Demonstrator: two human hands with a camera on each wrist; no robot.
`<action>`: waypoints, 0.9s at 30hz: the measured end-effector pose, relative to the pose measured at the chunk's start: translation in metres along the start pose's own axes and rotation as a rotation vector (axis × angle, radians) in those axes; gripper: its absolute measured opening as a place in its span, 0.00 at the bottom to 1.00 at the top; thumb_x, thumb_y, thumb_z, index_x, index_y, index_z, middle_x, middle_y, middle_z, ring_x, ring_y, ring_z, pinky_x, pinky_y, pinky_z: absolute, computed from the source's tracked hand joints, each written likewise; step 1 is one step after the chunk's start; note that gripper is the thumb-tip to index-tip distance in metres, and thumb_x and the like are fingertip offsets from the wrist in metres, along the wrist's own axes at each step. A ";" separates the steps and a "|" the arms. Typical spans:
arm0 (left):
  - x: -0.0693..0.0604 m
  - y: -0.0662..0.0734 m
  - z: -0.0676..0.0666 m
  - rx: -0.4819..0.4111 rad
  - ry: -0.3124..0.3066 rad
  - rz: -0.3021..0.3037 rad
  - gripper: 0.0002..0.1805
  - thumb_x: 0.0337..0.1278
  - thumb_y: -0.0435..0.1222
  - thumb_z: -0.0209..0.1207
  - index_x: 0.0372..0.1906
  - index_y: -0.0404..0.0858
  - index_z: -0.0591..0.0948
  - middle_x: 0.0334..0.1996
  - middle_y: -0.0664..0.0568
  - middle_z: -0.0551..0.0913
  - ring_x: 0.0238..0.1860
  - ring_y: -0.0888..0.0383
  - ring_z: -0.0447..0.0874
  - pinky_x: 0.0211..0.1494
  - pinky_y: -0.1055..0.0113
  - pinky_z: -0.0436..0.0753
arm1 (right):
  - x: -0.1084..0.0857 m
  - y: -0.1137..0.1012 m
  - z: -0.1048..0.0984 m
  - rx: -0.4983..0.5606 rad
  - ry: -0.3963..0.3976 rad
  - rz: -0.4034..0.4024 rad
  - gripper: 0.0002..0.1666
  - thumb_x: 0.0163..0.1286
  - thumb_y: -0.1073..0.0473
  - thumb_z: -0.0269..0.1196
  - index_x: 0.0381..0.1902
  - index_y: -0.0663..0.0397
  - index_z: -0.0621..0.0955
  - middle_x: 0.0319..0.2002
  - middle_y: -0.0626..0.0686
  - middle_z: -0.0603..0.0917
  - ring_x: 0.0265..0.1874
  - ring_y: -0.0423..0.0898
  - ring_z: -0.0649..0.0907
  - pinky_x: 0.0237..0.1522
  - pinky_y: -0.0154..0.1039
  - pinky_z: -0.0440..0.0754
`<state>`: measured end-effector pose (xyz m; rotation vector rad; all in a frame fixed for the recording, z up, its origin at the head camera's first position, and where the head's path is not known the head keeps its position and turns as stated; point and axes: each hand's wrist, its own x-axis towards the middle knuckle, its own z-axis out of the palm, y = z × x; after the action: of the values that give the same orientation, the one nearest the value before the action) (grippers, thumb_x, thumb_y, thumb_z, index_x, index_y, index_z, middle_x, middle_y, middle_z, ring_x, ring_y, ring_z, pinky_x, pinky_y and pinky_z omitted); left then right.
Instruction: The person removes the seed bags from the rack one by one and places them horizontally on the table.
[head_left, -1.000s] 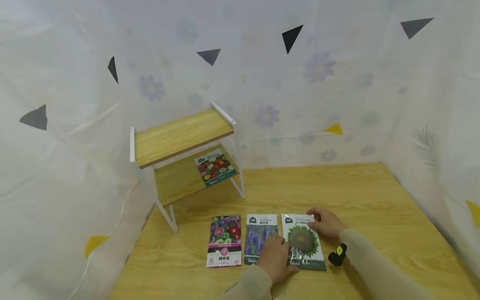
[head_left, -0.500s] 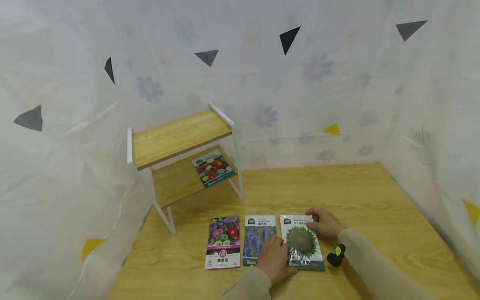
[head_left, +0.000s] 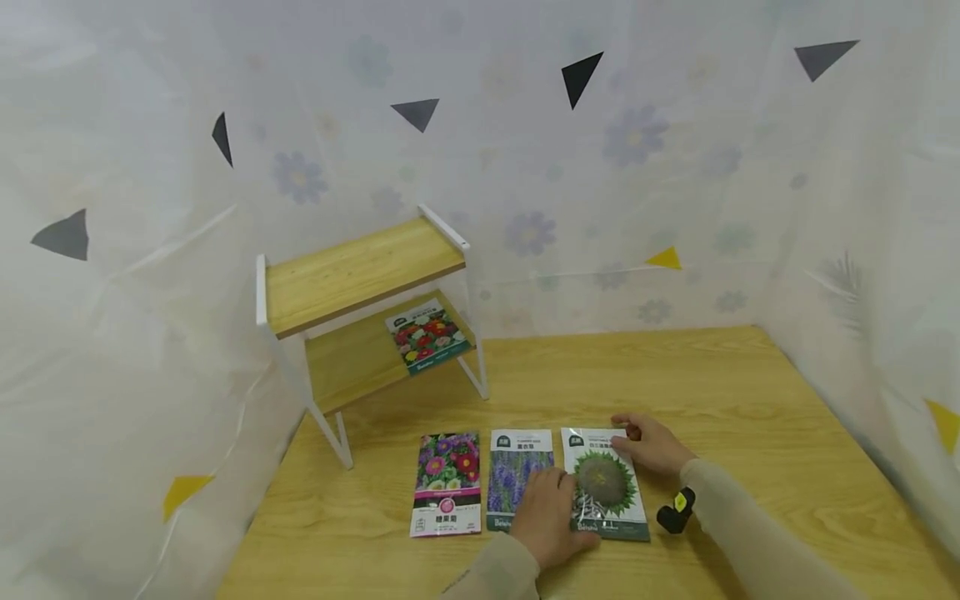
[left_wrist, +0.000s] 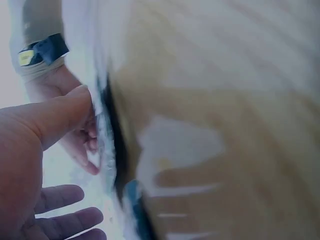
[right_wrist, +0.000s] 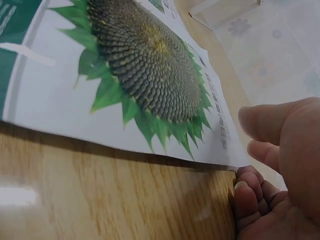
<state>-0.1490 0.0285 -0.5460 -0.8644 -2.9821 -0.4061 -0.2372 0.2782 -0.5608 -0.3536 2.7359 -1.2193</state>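
Note:
A seed packet with a sunflower head [head_left: 603, 483] lies flat on the table between my hands. My right hand [head_left: 654, 446] is at its upper right corner; in the right wrist view the thumb [right_wrist: 267, 122] is above the corner and the other fingers are beside and below the edge. My left hand [head_left: 547, 518] rests with relaxed fingers over the lower part, across the sunflower packet's left edge and a lavender seed packet [head_left: 517, 471]. The left wrist view is blurred, with the left thumb [left_wrist: 65, 112] beside a packet edge. To the left lies a pink-banded daisy seed packet [head_left: 447, 483].
A two-tier wooden shelf [head_left: 363, 275] with white legs stands at the back left. On its lower board lies a seed packet with red and white flowers [head_left: 427, 335]. Translucent flowered sheeting [head_left: 525, 167] hangs around the table [head_left: 637, 367].
Almost nothing differs. The head view has shifted slightly, and both hands stay by the sunflower packet with only small finger movement.

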 end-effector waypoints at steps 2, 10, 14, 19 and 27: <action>-0.001 -0.001 -0.005 -0.045 0.009 -0.008 0.43 0.43 0.65 0.65 0.61 0.42 0.73 0.55 0.53 0.73 0.60 0.54 0.69 0.70 0.52 0.62 | 0.000 -0.002 -0.001 0.017 -0.004 0.019 0.30 0.71 0.51 0.59 0.63 0.64 0.71 0.48 0.60 0.77 0.46 0.53 0.76 0.45 0.51 0.75; -0.007 -0.025 -0.041 -0.058 0.159 0.014 0.36 0.53 0.59 0.63 0.61 0.40 0.73 0.54 0.53 0.74 0.59 0.55 0.71 0.65 0.57 0.70 | 0.000 -0.015 -0.009 0.132 0.052 0.109 0.29 0.75 0.53 0.55 0.66 0.66 0.67 0.52 0.60 0.74 0.50 0.55 0.76 0.45 0.46 0.77; -0.011 -0.041 -0.068 -0.084 0.217 -0.023 0.33 0.57 0.54 0.62 0.61 0.39 0.73 0.55 0.50 0.75 0.59 0.53 0.72 0.62 0.55 0.73 | 0.004 -0.034 -0.013 0.157 0.097 0.034 0.30 0.74 0.50 0.56 0.65 0.63 0.68 0.50 0.58 0.75 0.48 0.52 0.76 0.44 0.44 0.77; -0.011 -0.062 -0.098 -0.121 0.268 -0.096 0.33 0.61 0.52 0.60 0.64 0.37 0.70 0.58 0.45 0.73 0.60 0.49 0.72 0.59 0.53 0.75 | 0.012 -0.071 -0.018 0.146 0.115 -0.062 0.25 0.73 0.53 0.57 0.63 0.58 0.71 0.48 0.55 0.77 0.46 0.50 0.76 0.44 0.46 0.76; -0.007 -0.096 -0.135 -0.083 0.399 -0.099 0.30 0.58 0.47 0.64 0.60 0.34 0.73 0.54 0.43 0.75 0.57 0.48 0.72 0.59 0.55 0.75 | 0.022 -0.127 -0.018 0.144 0.074 -0.174 0.22 0.73 0.54 0.58 0.61 0.54 0.74 0.43 0.51 0.78 0.42 0.47 0.78 0.42 0.45 0.78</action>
<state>-0.2015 -0.0867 -0.4399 -0.5593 -2.6584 -0.6262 -0.2420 0.2031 -0.4550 -0.5498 2.7053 -1.4910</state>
